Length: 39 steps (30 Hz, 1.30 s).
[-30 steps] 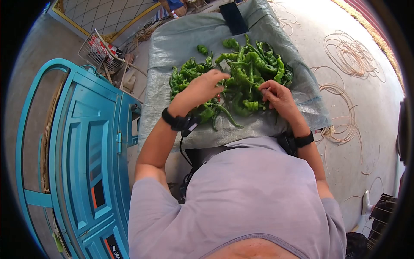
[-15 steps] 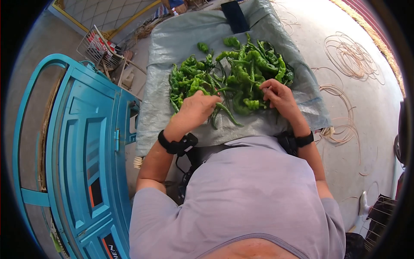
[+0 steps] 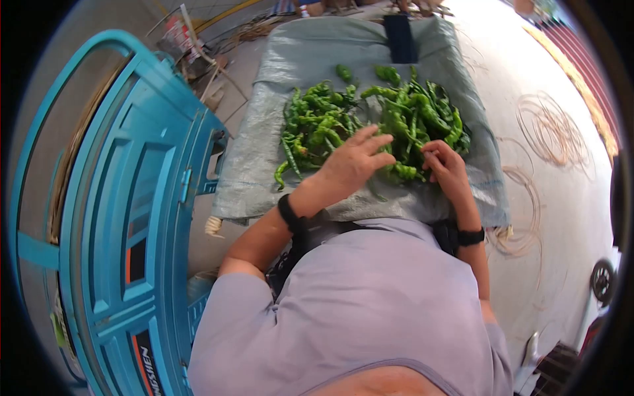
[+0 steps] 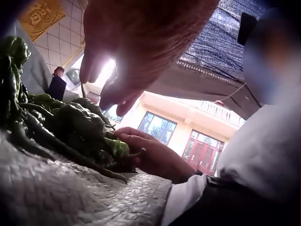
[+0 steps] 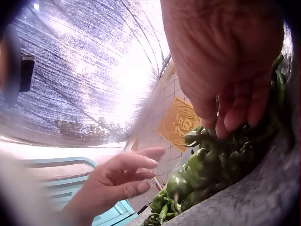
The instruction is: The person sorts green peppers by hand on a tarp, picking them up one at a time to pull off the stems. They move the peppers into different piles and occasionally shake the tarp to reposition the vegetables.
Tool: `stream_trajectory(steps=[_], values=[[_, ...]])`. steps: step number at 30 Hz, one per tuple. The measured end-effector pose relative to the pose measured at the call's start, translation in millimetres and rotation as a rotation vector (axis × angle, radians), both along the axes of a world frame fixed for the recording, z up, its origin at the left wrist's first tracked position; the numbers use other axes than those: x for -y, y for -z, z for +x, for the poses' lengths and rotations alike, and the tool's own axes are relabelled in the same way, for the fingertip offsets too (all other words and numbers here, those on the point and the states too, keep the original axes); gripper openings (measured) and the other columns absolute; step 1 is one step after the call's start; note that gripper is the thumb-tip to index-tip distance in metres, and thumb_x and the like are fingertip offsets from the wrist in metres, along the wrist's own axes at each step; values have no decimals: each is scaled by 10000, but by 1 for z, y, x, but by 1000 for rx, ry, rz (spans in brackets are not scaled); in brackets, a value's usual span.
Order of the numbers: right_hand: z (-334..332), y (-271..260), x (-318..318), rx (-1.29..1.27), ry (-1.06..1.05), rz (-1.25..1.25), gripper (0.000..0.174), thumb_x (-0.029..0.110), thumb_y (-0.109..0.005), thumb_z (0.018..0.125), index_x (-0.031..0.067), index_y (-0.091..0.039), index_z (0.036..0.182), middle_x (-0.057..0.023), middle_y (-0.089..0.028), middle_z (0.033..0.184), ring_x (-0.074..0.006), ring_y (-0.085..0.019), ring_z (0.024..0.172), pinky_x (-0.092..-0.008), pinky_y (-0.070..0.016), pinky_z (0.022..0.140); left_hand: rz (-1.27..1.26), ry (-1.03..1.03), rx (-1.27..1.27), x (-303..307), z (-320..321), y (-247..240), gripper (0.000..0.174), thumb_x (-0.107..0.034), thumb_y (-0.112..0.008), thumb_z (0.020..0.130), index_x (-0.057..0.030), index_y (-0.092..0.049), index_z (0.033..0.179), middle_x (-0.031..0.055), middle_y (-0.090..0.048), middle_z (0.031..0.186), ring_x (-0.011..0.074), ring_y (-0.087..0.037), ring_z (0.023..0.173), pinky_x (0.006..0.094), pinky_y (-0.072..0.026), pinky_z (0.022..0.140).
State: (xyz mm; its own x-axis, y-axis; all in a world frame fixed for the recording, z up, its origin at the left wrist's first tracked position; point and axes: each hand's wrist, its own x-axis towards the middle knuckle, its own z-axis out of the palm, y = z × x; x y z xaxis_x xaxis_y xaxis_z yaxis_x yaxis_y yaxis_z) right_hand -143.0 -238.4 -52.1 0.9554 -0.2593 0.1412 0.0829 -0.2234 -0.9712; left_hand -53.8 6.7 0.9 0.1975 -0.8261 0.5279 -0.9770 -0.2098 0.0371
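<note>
Two adjoining heaps of green peppers lie on a woven sheet: a left heap [image 3: 317,129] and a right heap [image 3: 422,115]. My left hand [image 3: 353,162] hovers over the near side between the heaps, its fingers spread with nothing held. In the right wrist view, the same left hand [image 5: 113,183] shows a gap between thumb and fingers. My right hand [image 3: 449,171] is at the near right edge of the right heap, fingers bent and thumb close to them. Its fingertips [image 5: 223,127] are right at the peppers; I cannot tell whether they pinch one.
The grey-green woven sheet [image 3: 244,188] covers the work surface, with a dark flat phone-like object [image 3: 401,39] at its far edge. A blue metal vehicle panel [image 3: 125,211] stands close on the left. Loose coils of cord [image 3: 551,132] lie on the floor at right.
My left hand reached down to the left heap's near side, fingers closed among the peppers, then moved right with its fingers spread. The right hand keeps its place and pose. The head view has shifted.
</note>
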Motion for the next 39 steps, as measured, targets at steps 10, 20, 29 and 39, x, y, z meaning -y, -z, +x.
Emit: stream_trajectory(steps=[10, 20, 29, 39], values=[[1, -3, 1, -27, -12, -57, 133, 164, -571, 1011, 90, -648, 1089, 13, -604, 761, -19, -481, 564, -177, -387, 497, 98, -202, -469, -20, 2, 15, 361, 36, -560, 801, -76, -586, 1143, 99, -590, 1118, 310, -609, 1053, 422, -520, 863], [1, -1, 3, -7, -49, -34, 134, 162, -574, 1012, 97, -650, 1101, 22, -610, 767, -14, -471, 549, -171, -373, 495, 130, -208, -189, -21, 18, 55, 253, 0, -602, 777, -81, -596, 1017, 101, -569, 974, 319, -577, 966, 428, -513, 807], [-8, -30, -20, -3, -2, -168, 199, 150, -587, 997, 68, -619, 1176, 6, -614, 794, -31, -511, 587, -189, -413, 514, -65, -182, -105, -32, 14, 6, 206, -75, -652, 814, -117, -669, 1015, 68, -624, 934, 274, -613, 934, 391, -538, 780], [-11, -59, -55, 55, -90, -161, 270, 151, -625, 983, 63, -592, 1236, -9, -639, 790, -33, -534, 597, -201, -434, 523, -20, -146, -166, 8, 5, 0, 280, -236, -689, 875, -160, -665, 1143, 38, -628, 857, 248, -669, 872, 376, -568, 685]])
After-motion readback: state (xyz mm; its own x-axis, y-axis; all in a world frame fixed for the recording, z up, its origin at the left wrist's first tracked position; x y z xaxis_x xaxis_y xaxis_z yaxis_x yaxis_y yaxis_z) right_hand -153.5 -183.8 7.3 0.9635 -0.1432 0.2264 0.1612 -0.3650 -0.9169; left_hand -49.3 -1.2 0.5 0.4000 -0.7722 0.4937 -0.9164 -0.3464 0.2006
